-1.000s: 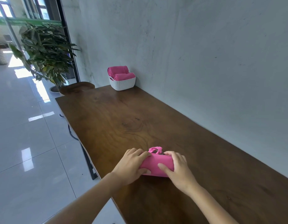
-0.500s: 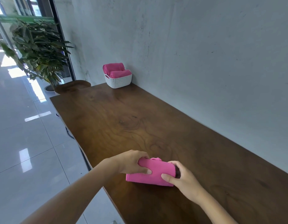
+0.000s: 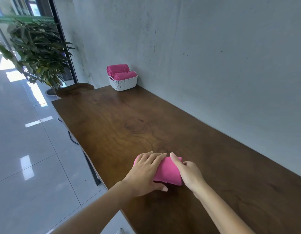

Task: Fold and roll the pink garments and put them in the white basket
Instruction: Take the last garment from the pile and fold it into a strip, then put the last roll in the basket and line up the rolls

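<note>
Tightness matters most at this step, by my judgement: the rolled pink garment looks finished, so it should be squeezed evenly from both ends, with the loose edge trapped underneath, before it is lifted. It has a long way to go, since it lies close to the near left edge of the wooden table, while the white basket stands at the far end against the grey wall. Carrying it with both hands would probably keep the roll from springing open. Two pink rolls already fill most of the basket, so the new one likely has to sit on top or be wedged beside them.

The left hand lies over the roll's left part, fingers fairly straight and pressing across the top, thumb down at the near side. The right hand grips the right end, forefinger stretched along the top, the other fingers curled in against the cloth.
</note>
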